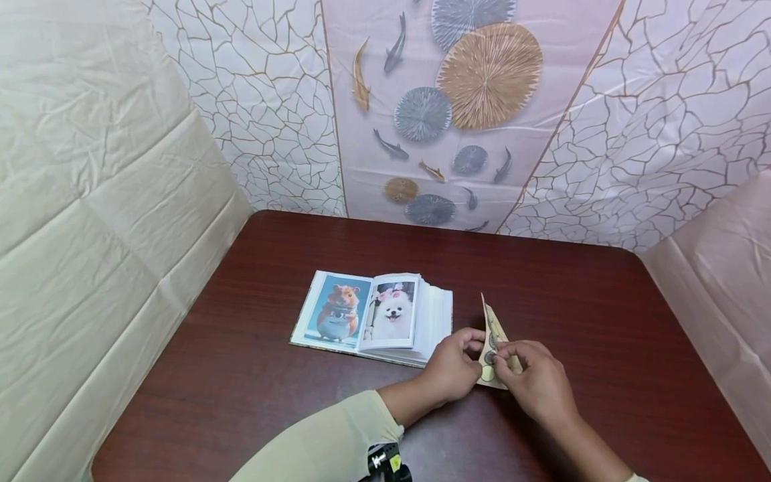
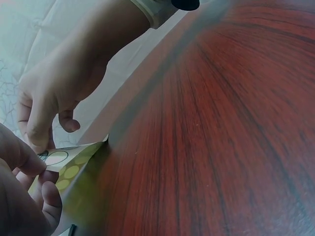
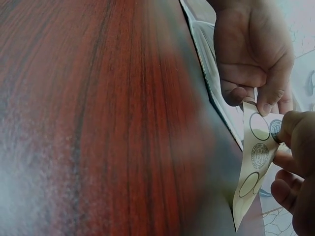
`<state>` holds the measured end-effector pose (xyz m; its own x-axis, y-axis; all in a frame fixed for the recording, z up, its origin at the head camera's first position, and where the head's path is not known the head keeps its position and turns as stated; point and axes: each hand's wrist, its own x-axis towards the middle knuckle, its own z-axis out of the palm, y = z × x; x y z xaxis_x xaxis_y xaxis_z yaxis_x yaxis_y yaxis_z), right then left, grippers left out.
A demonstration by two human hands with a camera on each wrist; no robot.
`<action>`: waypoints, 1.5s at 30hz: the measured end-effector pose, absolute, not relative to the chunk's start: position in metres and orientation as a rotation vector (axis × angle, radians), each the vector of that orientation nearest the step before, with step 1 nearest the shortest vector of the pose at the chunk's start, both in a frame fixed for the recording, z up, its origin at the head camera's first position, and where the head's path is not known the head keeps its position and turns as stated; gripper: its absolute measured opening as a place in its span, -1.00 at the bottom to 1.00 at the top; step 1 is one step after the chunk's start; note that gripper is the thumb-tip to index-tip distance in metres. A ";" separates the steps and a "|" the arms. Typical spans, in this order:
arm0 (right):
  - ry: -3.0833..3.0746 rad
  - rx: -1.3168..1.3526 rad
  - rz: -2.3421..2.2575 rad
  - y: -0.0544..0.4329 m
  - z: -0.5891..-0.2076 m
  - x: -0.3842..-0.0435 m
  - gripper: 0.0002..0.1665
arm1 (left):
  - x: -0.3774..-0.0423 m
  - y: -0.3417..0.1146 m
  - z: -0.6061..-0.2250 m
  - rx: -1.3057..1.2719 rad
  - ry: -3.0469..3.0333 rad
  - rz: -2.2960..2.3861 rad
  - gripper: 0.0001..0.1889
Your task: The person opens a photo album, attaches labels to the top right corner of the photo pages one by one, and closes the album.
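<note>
A cream sheet of round stickers (image 1: 485, 373) stands bent and tilted above the table, right of the photo album. My left hand (image 1: 453, 365) grips its left edge between thumb and fingers. At one printed round sticker (image 3: 275, 128), the thumb and finger of my right hand (image 1: 539, 381) pinch; whether the sticker has come off the sheet is hard to tell. More circles, some with dark seal print, show on the sheet (image 3: 251, 182) in the right wrist view. Yellow round marks show on its other face (image 2: 71, 172) in the left wrist view.
An open photo album (image 1: 434, 321) lies on the dark red-brown table (image 1: 271, 395), left of the hands. Its pages show a hamster picture (image 1: 338, 314) and a white dog picture (image 1: 393, 314). Patterned cloth (image 1: 283, 100) hangs behind the table.
</note>
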<state>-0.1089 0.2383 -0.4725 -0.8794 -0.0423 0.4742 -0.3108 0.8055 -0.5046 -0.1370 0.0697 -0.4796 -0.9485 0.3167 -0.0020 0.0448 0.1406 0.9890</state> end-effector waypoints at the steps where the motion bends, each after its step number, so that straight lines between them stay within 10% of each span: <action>1: -2.546 0.261 0.822 0.238 -0.472 -0.109 -0.74 | -0.137 0.070 -0.480 0.354 2.206 1.896 -0.44; 45: -2.872 0.072 0.951 0.244 -0.474 -0.110 -0.91 | -0.136 0.063 -0.480 0.208 2.424 1.694 -0.47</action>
